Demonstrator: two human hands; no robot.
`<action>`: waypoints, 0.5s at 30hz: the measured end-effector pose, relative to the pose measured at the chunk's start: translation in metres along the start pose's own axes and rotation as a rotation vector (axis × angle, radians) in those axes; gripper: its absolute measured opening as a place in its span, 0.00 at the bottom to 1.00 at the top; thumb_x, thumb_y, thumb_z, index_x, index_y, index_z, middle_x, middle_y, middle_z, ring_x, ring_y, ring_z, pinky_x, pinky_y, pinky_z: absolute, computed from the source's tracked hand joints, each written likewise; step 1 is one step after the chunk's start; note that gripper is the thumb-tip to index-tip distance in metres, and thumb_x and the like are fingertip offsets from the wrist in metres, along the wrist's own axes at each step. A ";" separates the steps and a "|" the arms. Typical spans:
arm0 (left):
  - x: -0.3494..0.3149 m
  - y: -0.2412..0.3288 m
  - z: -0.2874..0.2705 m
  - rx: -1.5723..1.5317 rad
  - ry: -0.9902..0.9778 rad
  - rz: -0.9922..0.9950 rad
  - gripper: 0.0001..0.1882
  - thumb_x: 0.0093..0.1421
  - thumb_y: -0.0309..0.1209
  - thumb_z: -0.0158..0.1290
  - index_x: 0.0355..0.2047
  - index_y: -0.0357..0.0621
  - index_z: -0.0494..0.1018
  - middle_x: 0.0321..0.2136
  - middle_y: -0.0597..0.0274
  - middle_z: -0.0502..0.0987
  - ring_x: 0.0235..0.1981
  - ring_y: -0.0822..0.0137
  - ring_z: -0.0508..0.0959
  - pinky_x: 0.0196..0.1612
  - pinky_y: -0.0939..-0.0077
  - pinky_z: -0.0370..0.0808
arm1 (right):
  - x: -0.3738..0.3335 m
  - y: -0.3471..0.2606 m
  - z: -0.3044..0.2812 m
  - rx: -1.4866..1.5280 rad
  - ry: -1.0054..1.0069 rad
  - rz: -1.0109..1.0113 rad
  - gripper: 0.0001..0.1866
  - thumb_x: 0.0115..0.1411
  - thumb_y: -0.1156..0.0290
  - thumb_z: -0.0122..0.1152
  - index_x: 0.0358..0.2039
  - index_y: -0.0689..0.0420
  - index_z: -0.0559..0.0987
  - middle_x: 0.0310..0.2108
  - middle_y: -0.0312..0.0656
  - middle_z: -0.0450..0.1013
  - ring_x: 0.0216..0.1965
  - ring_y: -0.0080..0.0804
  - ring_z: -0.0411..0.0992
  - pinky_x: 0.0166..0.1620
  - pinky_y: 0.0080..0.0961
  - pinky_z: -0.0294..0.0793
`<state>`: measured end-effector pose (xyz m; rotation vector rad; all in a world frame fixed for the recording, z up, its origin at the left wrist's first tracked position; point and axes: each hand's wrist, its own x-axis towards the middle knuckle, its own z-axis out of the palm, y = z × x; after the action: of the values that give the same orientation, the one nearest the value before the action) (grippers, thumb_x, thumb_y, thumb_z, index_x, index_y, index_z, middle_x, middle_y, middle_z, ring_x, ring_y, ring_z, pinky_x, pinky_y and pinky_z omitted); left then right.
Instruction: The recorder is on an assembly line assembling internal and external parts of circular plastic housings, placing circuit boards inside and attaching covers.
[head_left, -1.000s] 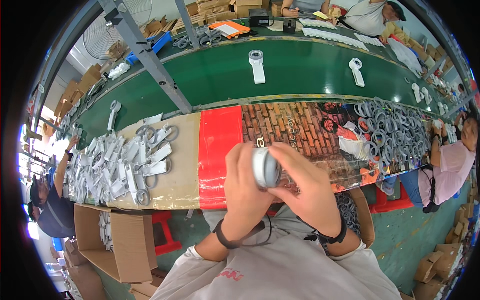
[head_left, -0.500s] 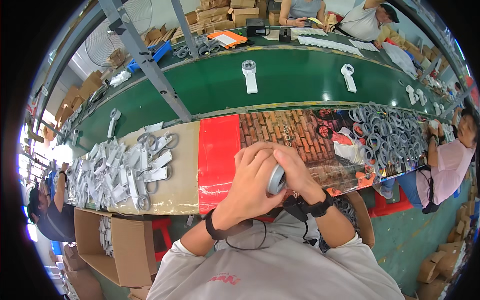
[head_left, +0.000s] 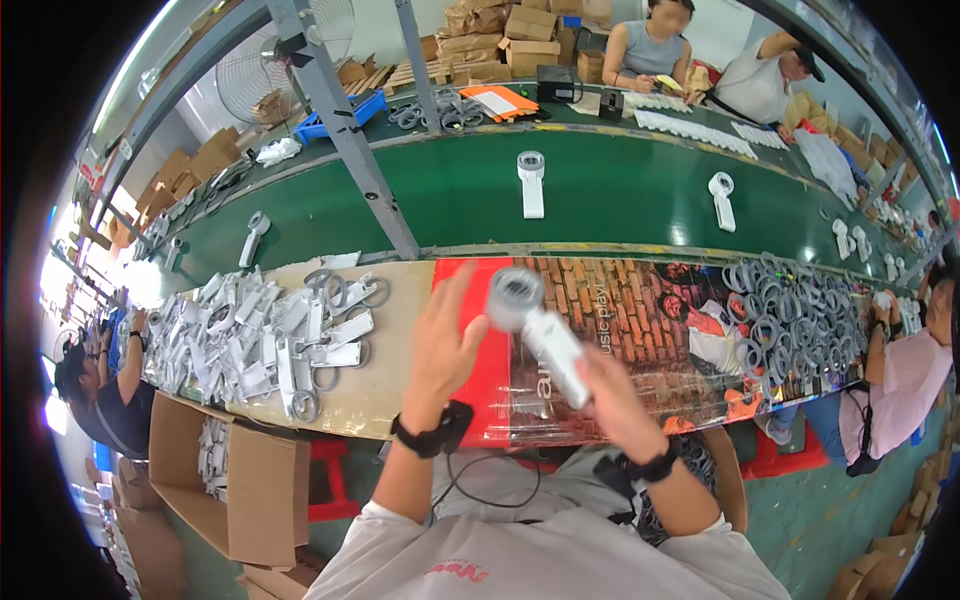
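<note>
A white handheld fan (head_left: 556, 352) with a round grey-rimmed head is tilted over the worktop, its head up and to the left. My right hand (head_left: 622, 405) is closed around the lower end of its handle. Left of the fan head, my left hand (head_left: 440, 345) is raised, its fingers stretched out and blurred, holding nothing. A heap of white handle parts (head_left: 250, 335), some with grey rings, lies to the left on the worktop (head_left: 400, 320). Many loose grey rings (head_left: 800, 320) are piled to the right.
Beyond the worktop runs a green conveyor belt (head_left: 450, 190), carrying spaced white fans (head_left: 531, 185). A grey metal post (head_left: 350, 140) rises at its near edge. Open cardboard boxes (head_left: 265, 490) stand below left. Co-workers sit at far right, far left and across the belt.
My hands have parted; before, both were wrapped around the grey head. The fan now shows in my right hand, and my left hand has moved left and opened. The view has shifted slightly.
</note>
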<state>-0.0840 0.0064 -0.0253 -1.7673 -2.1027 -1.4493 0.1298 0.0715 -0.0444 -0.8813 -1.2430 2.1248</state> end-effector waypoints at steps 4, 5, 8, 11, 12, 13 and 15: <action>-0.052 -0.001 -0.045 -0.087 0.046 -0.212 0.29 0.52 0.24 0.53 0.56 0.40 0.63 0.39 0.52 0.74 0.39 0.58 0.74 0.43 0.69 0.70 | 0.126 -0.011 -0.076 -0.272 0.149 -0.154 0.14 0.64 0.60 0.49 0.38 0.59 0.73 0.20 0.29 0.67 0.14 0.14 0.59 0.16 0.12 0.56; -0.071 -0.006 -0.051 -0.068 0.063 -0.210 0.28 0.51 0.23 0.53 0.54 0.40 0.64 0.38 0.52 0.75 0.36 0.59 0.74 0.41 0.69 0.70 | 0.159 -0.012 -0.096 -0.261 0.163 -0.180 0.13 0.64 0.61 0.49 0.35 0.60 0.73 0.19 0.30 0.67 0.14 0.14 0.59 0.16 0.12 0.56; -0.141 -0.030 -0.077 -0.029 0.167 -0.447 0.18 0.52 0.21 0.51 0.46 0.36 0.70 0.31 0.58 0.75 0.30 0.67 0.75 0.34 0.75 0.71 | 0.228 -0.022 -0.122 -0.246 0.199 -0.151 0.11 0.63 0.68 0.49 0.41 0.62 0.71 0.24 0.35 0.68 0.20 0.19 0.65 0.21 0.15 0.64; -0.240 -0.073 -0.118 0.009 0.440 -0.641 0.08 0.54 0.21 0.49 0.34 0.34 0.75 0.28 0.64 0.76 0.28 0.72 0.75 0.29 0.81 0.70 | 0.261 -0.004 -0.123 -0.056 0.255 -0.187 0.37 0.56 0.80 0.54 0.63 0.61 0.47 0.58 0.52 0.54 0.42 0.35 0.71 0.45 0.27 0.76; -0.279 -0.084 -0.133 -0.017 0.533 -0.800 0.07 0.55 0.22 0.48 0.32 0.36 0.76 0.28 0.64 0.76 0.28 0.72 0.76 0.29 0.82 0.70 | 0.257 0.006 -0.118 -0.015 0.200 -0.226 0.37 0.57 0.78 0.54 0.63 0.62 0.47 0.62 0.54 0.45 0.46 0.39 0.70 0.49 0.30 0.74; -0.319 -0.085 -0.153 -0.011 0.659 -0.973 0.08 0.56 0.23 0.48 0.30 0.37 0.77 0.28 0.64 0.77 0.29 0.71 0.77 0.30 0.83 0.71 | 0.245 0.018 -0.094 -0.054 0.115 -0.262 0.34 0.59 0.72 0.53 0.62 0.64 0.48 0.57 0.54 0.55 0.50 0.41 0.67 0.55 0.33 0.67; -0.385 -0.105 -0.163 -0.207 0.885 -1.177 0.10 0.57 0.29 0.47 0.33 0.40 0.78 0.33 0.60 0.80 0.36 0.68 0.79 0.33 0.77 0.73 | 0.226 0.027 -0.098 -0.976 0.156 -0.376 0.26 0.61 0.67 0.52 0.58 0.63 0.62 0.58 0.49 0.59 0.58 0.35 0.58 0.59 0.29 0.60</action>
<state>-0.1139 -0.3813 -0.2120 0.4130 -2.3891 -2.0534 0.0527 0.2729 -0.1657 -1.0311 -2.1815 1.0709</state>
